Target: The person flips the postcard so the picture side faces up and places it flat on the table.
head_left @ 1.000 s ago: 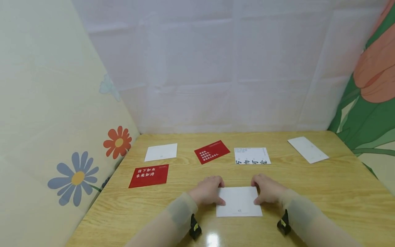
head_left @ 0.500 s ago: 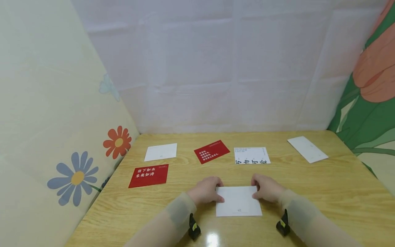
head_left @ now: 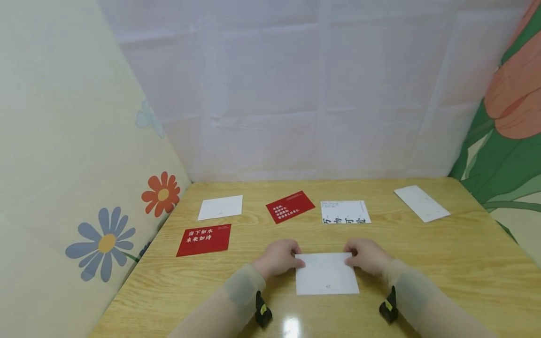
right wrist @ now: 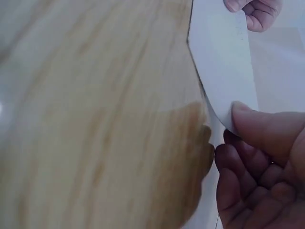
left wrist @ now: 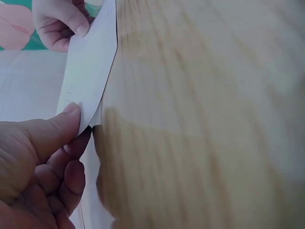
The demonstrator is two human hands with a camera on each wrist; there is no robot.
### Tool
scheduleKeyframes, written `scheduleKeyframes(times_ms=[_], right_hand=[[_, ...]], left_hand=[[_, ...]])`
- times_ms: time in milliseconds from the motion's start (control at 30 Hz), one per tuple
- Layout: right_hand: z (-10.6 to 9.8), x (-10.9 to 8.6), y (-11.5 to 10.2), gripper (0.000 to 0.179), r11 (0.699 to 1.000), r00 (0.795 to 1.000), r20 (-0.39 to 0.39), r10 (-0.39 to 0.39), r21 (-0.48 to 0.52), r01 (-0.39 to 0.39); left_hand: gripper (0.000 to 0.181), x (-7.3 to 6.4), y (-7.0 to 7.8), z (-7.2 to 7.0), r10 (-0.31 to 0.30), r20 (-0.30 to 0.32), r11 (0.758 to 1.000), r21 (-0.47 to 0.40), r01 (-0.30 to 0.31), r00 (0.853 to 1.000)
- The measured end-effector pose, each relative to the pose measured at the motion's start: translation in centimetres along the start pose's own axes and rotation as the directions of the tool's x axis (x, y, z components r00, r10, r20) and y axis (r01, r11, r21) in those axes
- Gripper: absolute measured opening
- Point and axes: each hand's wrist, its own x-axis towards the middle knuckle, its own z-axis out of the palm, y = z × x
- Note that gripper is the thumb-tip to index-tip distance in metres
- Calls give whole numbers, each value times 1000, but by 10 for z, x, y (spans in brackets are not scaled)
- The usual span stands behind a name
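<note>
A white card (head_left: 326, 274) with a tiny mark near its front edge lies close to the front of the table. My left hand (head_left: 278, 257) pinches its far left corner, thumb on top and curled fingers beneath. At the far right corner my right hand (head_left: 368, 256) grips it the same way. Both wrist views show the card (left wrist: 90, 62) bent, its pinched end raised off the wood. In the right wrist view, the right thumb (right wrist: 262, 126) presses on the card's face.
Behind the hands lie a red card (head_left: 289, 207) and a white card with dark lettering (head_left: 345, 212). To the left are another red card (head_left: 204, 240) and a plain white card (head_left: 220, 208). One more white card (head_left: 421, 203) lies at the far right of the wooden table (head_left: 465, 263).
Both thumbs have slid away from me toward the card's far corners. The left hand has shifted slightly left, and the card's far edge has lifted a little. Other cards stay put.
</note>
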Motion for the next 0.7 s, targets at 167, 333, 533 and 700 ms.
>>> scheduleKeyframes(times_ms=[167,333,533,700], right_hand=[[-1,-1,0,10,1000,1000,-18,-5,16,6],[-4,-3,-1,9,999,999,-34,-13,35,14],[-10,-8,-1,8,997,996,-63,-61,38,64],[-17,-11,-5,8,993,990,-90,-108,28,111]], left_hand=[[15,-1,-1,-3,20,0,999,-37,-20,1000],[14,1,-1,-6,45,-1,996,-73,-44,999],[13,1,1,-10,56,-8,992,-114,-56,998],[13,0,6,-16,53,-27,989,-134,-56,998]])
